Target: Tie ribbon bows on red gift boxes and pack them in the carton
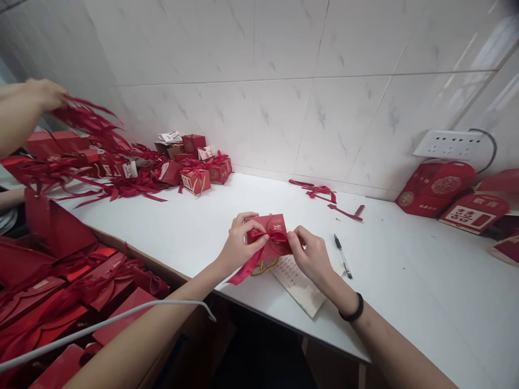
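A small red gift box (279, 220) with gold lettering is between my hands at the table's front edge. Across its top a red ribbon (249, 269) forms a bow, one tail hanging down to the left. My left hand (242, 241) pinches the bow's left part between thumb and fingers. At the box's right side, my right hand (310, 251) is closed on the ribbon; its fingertips partly hide that end. A twisted gold cord (265, 267) shows below the box. Beneath it lies a pale card (303, 289) with printed characters, partly covered by my right hand.
A pen (343, 256) and red ribbon strips (320, 192) lie on the white table (397, 302). Red boxes (197, 181) stand at the back left; larger ones (436, 186) stand right under a power strip (450, 145). Another person's hand (44, 94) lifts ribbons. A hanger (133, 309) crosses the box-filled carton.
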A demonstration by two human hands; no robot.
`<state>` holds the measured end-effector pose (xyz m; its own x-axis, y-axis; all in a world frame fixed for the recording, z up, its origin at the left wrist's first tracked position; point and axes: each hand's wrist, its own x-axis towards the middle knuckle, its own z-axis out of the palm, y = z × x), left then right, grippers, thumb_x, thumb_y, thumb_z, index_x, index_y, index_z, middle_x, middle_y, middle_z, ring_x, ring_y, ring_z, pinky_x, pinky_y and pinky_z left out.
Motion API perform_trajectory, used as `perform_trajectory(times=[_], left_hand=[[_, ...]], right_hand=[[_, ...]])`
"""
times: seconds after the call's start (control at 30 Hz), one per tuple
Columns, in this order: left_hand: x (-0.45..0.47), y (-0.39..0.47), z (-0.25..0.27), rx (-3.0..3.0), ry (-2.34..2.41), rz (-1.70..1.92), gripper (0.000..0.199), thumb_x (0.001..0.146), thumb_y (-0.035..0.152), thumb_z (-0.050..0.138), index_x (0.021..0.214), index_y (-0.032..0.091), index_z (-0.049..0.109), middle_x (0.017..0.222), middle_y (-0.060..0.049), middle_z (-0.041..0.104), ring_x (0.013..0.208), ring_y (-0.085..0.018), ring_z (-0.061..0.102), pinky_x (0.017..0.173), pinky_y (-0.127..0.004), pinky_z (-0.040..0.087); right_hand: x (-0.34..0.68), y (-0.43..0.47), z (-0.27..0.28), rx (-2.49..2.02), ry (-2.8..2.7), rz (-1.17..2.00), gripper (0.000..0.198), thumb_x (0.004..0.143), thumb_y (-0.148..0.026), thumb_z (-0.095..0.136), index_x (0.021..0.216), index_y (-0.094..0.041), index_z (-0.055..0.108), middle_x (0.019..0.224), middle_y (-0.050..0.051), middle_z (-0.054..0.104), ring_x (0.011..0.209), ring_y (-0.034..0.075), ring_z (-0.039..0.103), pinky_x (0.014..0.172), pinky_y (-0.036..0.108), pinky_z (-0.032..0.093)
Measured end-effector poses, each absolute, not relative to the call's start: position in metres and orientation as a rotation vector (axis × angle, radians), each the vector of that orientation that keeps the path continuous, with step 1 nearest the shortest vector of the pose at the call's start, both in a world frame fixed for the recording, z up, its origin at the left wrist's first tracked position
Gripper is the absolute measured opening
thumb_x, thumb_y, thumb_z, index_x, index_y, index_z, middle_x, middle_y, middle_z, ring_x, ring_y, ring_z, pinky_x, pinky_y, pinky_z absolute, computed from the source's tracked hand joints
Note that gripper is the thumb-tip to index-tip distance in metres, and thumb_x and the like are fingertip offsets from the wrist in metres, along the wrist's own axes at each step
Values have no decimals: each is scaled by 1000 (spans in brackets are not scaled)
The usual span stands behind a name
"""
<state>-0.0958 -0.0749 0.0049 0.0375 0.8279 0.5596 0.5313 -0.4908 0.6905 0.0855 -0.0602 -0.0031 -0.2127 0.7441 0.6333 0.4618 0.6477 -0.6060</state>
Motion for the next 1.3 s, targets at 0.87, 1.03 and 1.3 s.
perform_trajectory(times=[0.87,1.03,1.3], left_hand=[[-101,-72,-3,2156,1410,1744,15,72,10,55,74,20,44,94,-4,44,96,-18,51,82,-36,52],[-101,-72,-5,2176,1451,1831,14,75,10,48,75,21,41,81,0,45,77,-13,52,69,-28,51],[-103,-73,-8,2104,1570,1653,6,80,18,42,84,23,39,62,7,47,52,-10,49,52,-23,40]], right_hand=[[76,-59,-6,-884,-1620,882,36,85,-52,51,68,-20,48,62,0,51,56,14,45,49,24,37],[76,-59,-7,-891,-1609,825,39,86,-55,48,67,-20,46,60,-1,50,54,14,44,49,25,37],[74,-58,-9,-883,-1619,864,37,88,-52,47,70,-20,47,62,-1,50,54,13,43,50,25,35]])
